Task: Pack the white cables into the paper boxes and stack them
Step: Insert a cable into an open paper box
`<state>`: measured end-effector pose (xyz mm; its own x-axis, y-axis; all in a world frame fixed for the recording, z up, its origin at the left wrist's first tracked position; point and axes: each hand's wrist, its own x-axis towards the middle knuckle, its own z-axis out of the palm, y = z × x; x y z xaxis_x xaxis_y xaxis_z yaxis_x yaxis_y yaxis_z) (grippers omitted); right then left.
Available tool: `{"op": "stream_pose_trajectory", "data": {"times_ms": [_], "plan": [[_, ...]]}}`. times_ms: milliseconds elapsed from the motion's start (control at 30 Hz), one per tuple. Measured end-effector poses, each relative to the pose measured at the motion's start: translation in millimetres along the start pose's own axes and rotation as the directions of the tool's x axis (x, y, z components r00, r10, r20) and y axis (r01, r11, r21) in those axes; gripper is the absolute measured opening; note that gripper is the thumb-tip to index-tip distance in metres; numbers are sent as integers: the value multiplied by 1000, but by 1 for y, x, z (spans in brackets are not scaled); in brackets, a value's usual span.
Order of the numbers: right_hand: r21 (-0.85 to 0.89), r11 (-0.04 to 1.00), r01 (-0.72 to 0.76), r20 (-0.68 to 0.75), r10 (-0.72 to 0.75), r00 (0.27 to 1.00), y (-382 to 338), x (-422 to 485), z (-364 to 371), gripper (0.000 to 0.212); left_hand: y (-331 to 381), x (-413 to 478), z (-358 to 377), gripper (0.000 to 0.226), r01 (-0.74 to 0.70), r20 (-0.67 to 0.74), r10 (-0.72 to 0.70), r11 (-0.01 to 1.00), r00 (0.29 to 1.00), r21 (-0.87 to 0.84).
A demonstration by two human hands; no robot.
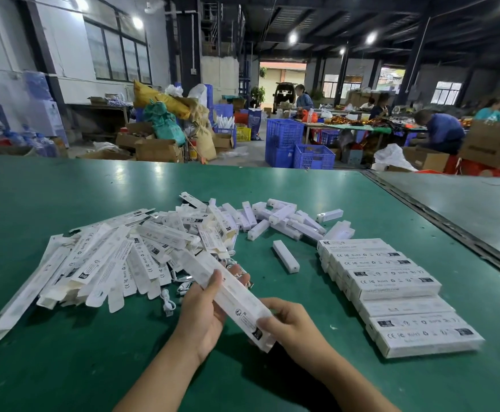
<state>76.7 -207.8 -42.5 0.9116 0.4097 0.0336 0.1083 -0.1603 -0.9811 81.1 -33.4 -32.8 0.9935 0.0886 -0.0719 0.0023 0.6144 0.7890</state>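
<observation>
Holding paper box point(233, 297), left hand point(204, 318) and right hand point(293, 325) (contents hidden)

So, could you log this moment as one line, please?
step: packing | left hand: holds box | right hand: holds box end | stack: at right | flat boxes: at left

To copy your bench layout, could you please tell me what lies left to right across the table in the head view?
A pile of flat paper boxes → box gripped by left hand and right hand → lone white block → stack of packed boxes.
</observation>
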Motion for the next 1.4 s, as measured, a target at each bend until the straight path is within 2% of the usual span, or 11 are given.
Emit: {"op": "stream_pose_trajectory", "data": {"times_ms": [100,167,267,367,533,633,733,900,1000,1167,1400], "plan": [[204,979,-6,-71,21,997,0,1,-4,27,-3,0,2,50,-56,36,52,992,998,116],[317,948,-1,-129,44,991,0,2,-6,27,-9,-2,2,59,-101,73,85,960,994,260],[437,899,7,-167,73,983,1,4,-8,27,-19,-8,2,58,-195,178,118,829,977,523],[532,847,14,-164,87,983,3,5,-11,29,-26,-13,1,61,-269,284,98,703,954,659],[588,809,-3,-73,56,996,-4,4,-9,38,-25,-21,6,71,-402,408,104,500,907,767],[590,807,14,-48,18,999,-4,6,-6,38,-26,-22,8,72,-454,438,145,448,887,770],[598,801,-4,-29,26,999,-2,7,-6,41,-26,-21,7,66,-460,425,182,441,887,770],[571,821,-12,-22,29,999,1,8,-7,40,-26,-19,4,64,-469,407,234,404,883,785],[536,844,10,-52,21,998,1,6,-5,33,-26,-17,1,63,-474,405,248,421,880,773],[242,959,146,-223,-91,971,2,4,-3,17,-26,-10,-4,51,-474,361,319,441,876,762],[-136,944,301,-283,-329,901,5,0,-5,21,-28,-2,-12,46,-472,327,366,440,871,764]]}}
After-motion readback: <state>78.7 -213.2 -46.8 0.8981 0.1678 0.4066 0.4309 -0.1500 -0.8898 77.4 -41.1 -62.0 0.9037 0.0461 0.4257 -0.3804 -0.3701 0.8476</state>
